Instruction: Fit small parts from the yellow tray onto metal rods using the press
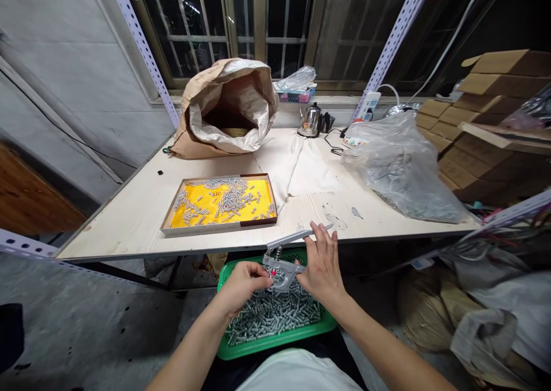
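My right hand [322, 264] grips a grey metal hand press tool [282, 264] by its body, with fingers reaching up to its long lever handle. My left hand [246, 285] is pinched at the tool's jaw, beside a small red spot, holding something too small to name. Both hands hover over a green plastic basket [275, 338] on my lap, filled with several small silver metal parts [275, 313].
A shallow tray with a yellow bottom [220, 204] holds more scattered silver parts on the wooden table [129, 219]. Behind it stand a large open paper sack [226, 107], a white cloth [301, 167], a kettle [310, 121] and a clear plastic bag [402, 167]. Cardboard boxes [486, 115] stack at right.
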Action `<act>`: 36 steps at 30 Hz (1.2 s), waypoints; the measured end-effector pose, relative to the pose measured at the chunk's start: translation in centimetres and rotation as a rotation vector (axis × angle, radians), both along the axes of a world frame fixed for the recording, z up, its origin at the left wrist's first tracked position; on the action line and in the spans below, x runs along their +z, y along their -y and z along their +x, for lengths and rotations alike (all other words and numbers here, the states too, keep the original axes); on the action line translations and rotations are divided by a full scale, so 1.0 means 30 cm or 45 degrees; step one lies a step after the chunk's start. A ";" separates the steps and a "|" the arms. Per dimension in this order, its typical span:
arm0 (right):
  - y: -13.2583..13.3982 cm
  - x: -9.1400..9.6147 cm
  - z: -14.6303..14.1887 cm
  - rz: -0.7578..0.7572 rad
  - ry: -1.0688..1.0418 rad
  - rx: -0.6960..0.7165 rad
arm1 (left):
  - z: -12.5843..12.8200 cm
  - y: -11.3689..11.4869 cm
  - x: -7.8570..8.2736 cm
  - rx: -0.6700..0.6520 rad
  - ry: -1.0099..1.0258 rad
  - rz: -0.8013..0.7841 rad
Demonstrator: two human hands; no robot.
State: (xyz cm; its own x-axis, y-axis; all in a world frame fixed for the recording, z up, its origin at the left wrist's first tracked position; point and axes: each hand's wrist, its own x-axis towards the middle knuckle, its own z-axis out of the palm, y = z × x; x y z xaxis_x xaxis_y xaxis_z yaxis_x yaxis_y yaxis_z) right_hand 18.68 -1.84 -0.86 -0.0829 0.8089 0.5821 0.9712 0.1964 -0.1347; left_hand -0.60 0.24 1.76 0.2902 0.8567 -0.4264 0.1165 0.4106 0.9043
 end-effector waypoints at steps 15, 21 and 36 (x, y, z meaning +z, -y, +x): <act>0.002 0.024 -0.017 0.062 -0.005 0.032 | -0.021 0.008 0.040 -0.123 -0.050 0.003; -0.027 0.025 0.014 -0.045 0.070 0.163 | -0.064 0.024 0.061 -0.173 0.143 -0.011; -0.077 0.061 -0.020 -0.152 0.220 0.014 | -0.018 0.078 -0.021 0.212 0.108 0.104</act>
